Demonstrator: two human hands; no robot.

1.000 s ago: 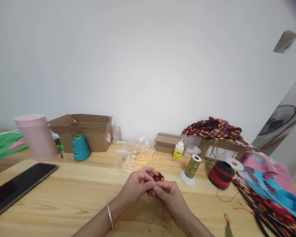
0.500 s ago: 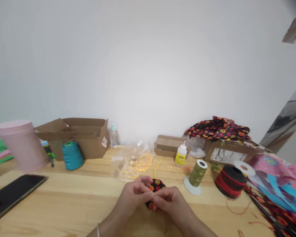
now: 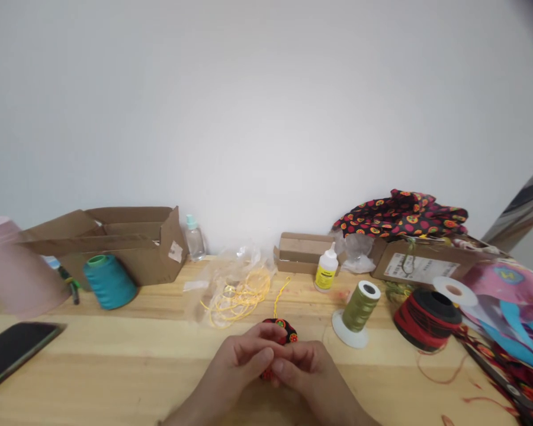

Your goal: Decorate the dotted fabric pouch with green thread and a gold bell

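Observation:
My left hand [image 3: 244, 364] and my right hand [image 3: 304, 370] meet low in the middle of the head view, thumbs and fingertips pinched close together. Between them they grip a small black fabric piece [image 3: 288, 332] printed with red, orange and green round motifs. Its far edge shows beyond my fingers, and a bit more shows below the thumbs; the rest is covered. A twisted yellow cord [image 3: 281, 297] runs from its top edge away over the table. Whether a needle or thread sits in the fingertips is too small to make out.
Behind my hands lies a plastic bag with yellow cord [image 3: 244, 296]. A glue bottle [image 3: 326, 271], an olive thread spool [image 3: 359, 307] and a red cord spool [image 3: 426, 319] stand right. Scissors [image 3: 506, 378] lie far right. Left are a teal thread cone [image 3: 110, 283], an open box [image 3: 169, 251] and a phone [image 3: 18, 352].
The view has shifted slightly, spreading the objects on both sides outward. My hands stay on the fabric piece, with the left fingers folded further over it, so less of it shows.

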